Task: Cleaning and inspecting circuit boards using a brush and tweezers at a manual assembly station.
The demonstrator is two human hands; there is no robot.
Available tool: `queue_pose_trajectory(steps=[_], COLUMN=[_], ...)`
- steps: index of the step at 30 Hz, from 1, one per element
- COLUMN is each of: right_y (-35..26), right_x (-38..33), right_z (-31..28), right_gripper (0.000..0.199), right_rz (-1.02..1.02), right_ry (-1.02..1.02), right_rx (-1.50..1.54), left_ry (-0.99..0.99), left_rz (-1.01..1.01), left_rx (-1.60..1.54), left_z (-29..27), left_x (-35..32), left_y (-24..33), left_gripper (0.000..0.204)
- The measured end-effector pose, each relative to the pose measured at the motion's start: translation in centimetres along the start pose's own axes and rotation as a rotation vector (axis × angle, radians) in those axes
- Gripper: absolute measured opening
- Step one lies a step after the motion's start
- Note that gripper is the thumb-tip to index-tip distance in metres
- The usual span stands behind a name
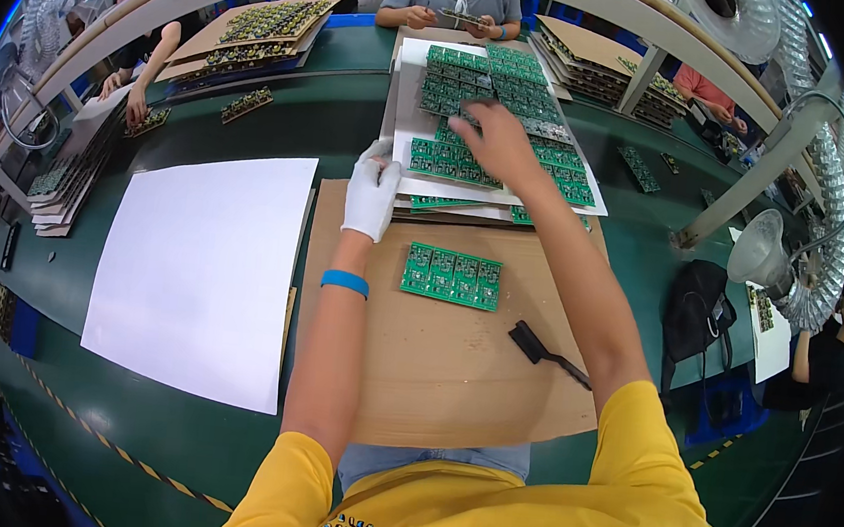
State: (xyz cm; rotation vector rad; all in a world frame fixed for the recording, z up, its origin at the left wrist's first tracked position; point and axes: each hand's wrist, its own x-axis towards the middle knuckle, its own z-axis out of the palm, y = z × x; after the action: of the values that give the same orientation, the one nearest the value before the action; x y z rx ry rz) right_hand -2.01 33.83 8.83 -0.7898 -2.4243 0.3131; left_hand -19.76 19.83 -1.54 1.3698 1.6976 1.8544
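My left hand, in a white glove with bare fingertips showing, is curled at the left edge of a stacked white sheet. Whether it grips anything there is hidden. My right hand is bare and reaches over the green circuit board panels in rows on that sheet. Its fingers are apart, pointing left, slightly blurred, with nothing seen in them. Nearer me, a single green circuit board panel lies on brown cardboard. A black brush rests to its right.
A large white sheet lies on the green table to the left. A metal frame rail arches across the far side. A clear duct hood and a black bag stand right. Other people work at the far side and left.
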Motion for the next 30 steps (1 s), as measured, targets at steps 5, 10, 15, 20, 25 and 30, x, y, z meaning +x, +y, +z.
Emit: queue_pose_trajectory(steps=[5,10,15,20,25,30], right_y=[9.6,12.1,13.1,12.7,10.1,0.7], right_x=[9.8,14.5,17.3,19.2,17.5,4.1], right_z=[3.5,6.3,8.2,8.3,5.7,3.2], right_gripper=[0.070,0.077,0.076,0.076,0.080,0.085], right_rz=[0.131,0.183,0.151,0.137,0.071,-0.076], right_ry=[0.038,-0.143,-0.308,-0.356,-0.204,-0.189], right_rx=[-0.248,-0.347,-0.317,-0.284,-0.323,-0.360], left_ry=[0.016,0.007,0.043,0.024,0.017,0.041], left_rz=[-0.065,-0.079,-0.011,-0.046,-0.027,-0.181], left_rx=[-0.113,-0.103,-0.062,-0.078,-0.052,-0.108], left_z=[2.2,1.1,1.2,1.3,1.6,0.8], left_x=[-0.3,-0.5,-0.7,-0.6,-0.1,-0.6], left_y=[3.2,1.7,1.4,2.2,2.1,1.5], left_gripper=[0.020,0.017,0.016,0.015,0.015,0.016])
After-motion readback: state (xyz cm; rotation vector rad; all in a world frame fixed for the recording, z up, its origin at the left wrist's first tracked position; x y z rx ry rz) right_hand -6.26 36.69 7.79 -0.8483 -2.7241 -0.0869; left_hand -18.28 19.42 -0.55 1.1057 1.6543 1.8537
